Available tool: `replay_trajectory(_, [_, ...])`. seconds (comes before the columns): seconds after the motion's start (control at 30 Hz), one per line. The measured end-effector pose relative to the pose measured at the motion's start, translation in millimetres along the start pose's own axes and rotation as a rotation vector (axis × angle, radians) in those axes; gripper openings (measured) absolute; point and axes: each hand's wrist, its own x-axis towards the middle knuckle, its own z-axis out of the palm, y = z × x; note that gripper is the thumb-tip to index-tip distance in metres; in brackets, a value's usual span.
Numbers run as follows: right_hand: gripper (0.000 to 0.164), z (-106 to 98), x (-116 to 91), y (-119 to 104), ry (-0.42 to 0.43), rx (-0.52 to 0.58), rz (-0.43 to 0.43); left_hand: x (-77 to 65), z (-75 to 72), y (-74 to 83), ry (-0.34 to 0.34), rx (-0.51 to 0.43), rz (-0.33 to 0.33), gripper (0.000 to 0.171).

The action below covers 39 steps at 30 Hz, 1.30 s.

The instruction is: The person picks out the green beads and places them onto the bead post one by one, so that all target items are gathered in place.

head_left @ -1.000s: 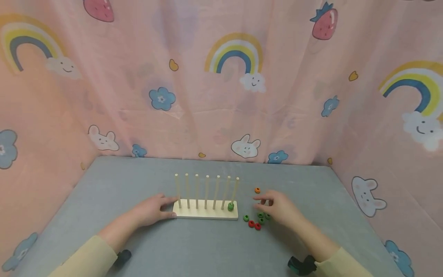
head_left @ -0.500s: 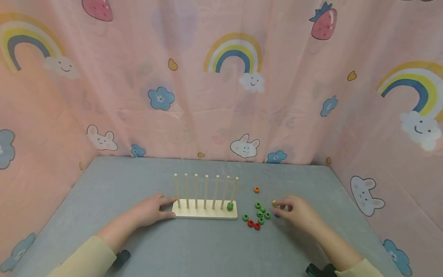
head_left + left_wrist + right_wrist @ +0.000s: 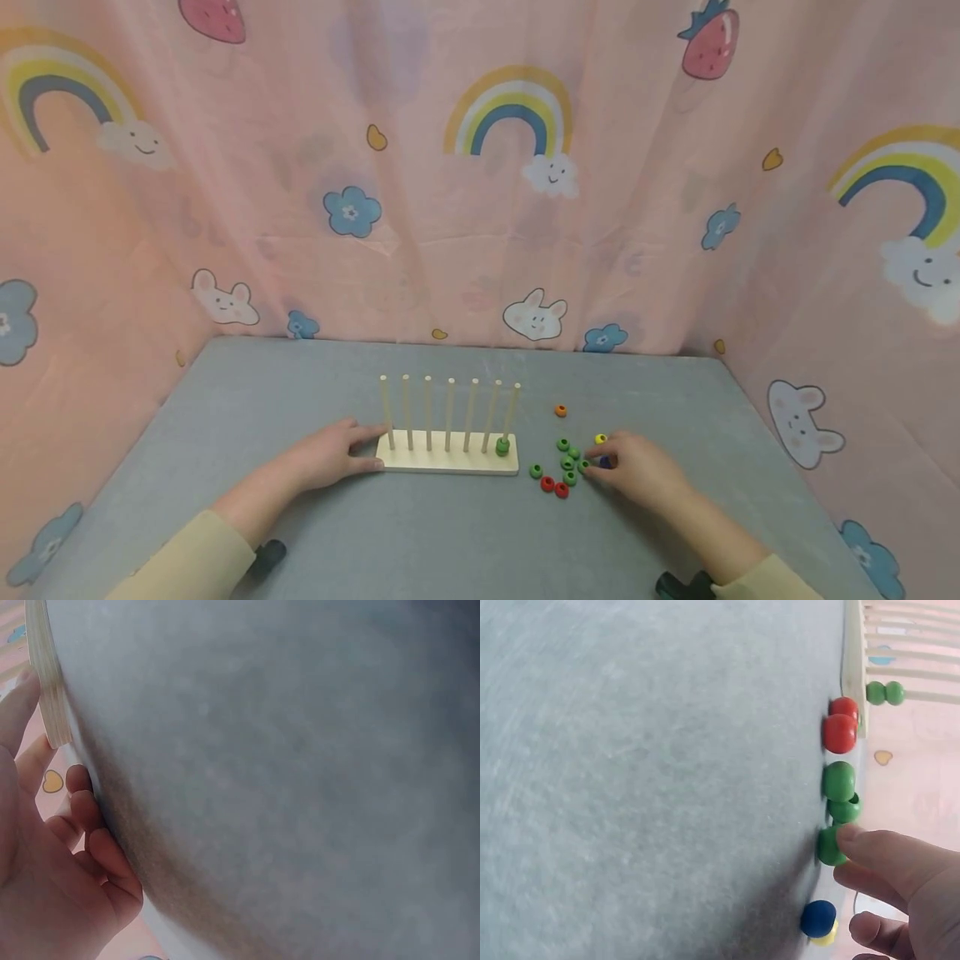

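Note:
A pale wooden peg board carries several upright rods in a row. Two green beads are stacked on its rightmost rod. My left hand grips the board's left end between thumb and index finger; the left wrist view shows the thumb and finger at the wooden end. My right hand is down at the loose beads, its thumb and index finger pinching a green bead. The right wrist view shows the thumb over this bead, partly hiding it. Beside the hand lie a blue bead and a yellow bead.
More green beads and two red beads lie right of the board. An orange bead sits farther back on the grey table. A pink patterned curtain encloses the back and sides.
My right hand moved right to the yellow bead, then slightly back left onto a green bead. More green beads came into sight. The left hand and board stay put.

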Motion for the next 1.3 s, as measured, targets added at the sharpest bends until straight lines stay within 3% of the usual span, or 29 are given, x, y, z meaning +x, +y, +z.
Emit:
replay_trajectory(0.4, [0.024, 3, 3, -1, -0.018, -0.079, 0.004, -3.0, -1.6, 2.6, 0.004, 0.002, -0.003, 0.065])
replay_trajectory(1.03, [0.025, -12, 1, -8, 0.027, 0.011, 0.014, -1.6, -0.5, 0.1, 0.008, 0.012, 0.009, 0.065])
replay_trajectory(1.3, [0.027, -17, 3, -18, 0.124, 0.066, -0.011, -0.8, -0.5, 0.2, 0.006, 0.023, 0.016, 0.065])
